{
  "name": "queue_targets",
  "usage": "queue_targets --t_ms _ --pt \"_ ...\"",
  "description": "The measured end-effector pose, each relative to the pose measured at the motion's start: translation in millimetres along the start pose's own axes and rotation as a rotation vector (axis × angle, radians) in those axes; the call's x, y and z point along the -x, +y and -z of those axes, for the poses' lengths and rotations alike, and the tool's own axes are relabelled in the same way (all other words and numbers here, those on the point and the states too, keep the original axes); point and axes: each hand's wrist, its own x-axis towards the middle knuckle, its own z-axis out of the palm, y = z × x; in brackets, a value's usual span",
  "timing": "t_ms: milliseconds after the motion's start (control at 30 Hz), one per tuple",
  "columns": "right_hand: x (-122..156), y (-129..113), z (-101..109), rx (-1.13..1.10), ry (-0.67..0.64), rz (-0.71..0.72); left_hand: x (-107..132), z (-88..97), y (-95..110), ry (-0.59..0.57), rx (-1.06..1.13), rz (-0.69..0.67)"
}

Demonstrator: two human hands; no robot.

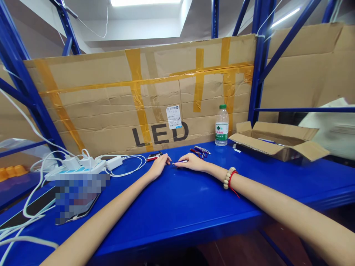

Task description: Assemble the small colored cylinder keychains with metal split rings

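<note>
Left hand (158, 166): fingers loosely bent; I cannot tell if it grips anything.
Right hand (192, 162): pinching my slim purple piece (182, 161) toward the desk's (166, 210) far edge; I'd keep it light, steady.
Small parts (202, 149): nearer that edge.

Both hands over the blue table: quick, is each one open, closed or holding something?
Left hand: beside a small red item; can't tell whether it's open or holding anything.
Right hand: closed, holding a slim pen-like object.

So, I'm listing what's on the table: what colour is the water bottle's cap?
The cap is green, shown best in the head view.
</note>
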Motion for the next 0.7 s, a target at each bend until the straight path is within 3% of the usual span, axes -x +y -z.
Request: queue_targets --t_ms 133,400,700 --pt "0 1 1 -0.006 0.037 -0.007 -1 0.3 -2 -0.008 0.053 0.036" --pt "0 2 0 -0.032 0.020 -0.018 5 -1.3 4 -0.063 -0.141 -0.067" --pt "-3 8 -1 -0.042 -0.010 -0.012 -4 -0.9 -6 -0.005 0.146 0.075"
